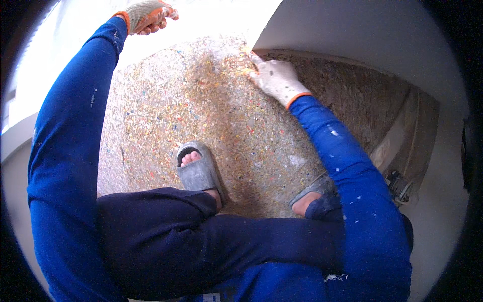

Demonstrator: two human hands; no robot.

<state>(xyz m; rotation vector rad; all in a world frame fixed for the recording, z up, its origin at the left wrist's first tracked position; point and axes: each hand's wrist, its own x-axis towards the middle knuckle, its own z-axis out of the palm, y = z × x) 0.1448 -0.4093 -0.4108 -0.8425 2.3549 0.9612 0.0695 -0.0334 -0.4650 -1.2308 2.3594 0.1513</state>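
I stand on a heap of mixed-colour shredded flakes (201,110), mostly beige with red, blue and yellow specks. My right hand (274,78), in a white knit glove with an orange cuff, lies on the flakes where the heap meets the corner of a white wall (352,30); its fingers are stretched out and point at that corner. My left hand (146,15), in a grey and orange glove, is raised at the top left with its fingers curled. Glare hides whatever it may be gripping. Both sleeves are bright blue.
My feet, in grey slippers (198,171), are planted on the heap, the right foot (314,199) partly behind my arm. A curved pale wall (427,126) with a worn liner bounds the heap on the right. Bright light washes out the top left.
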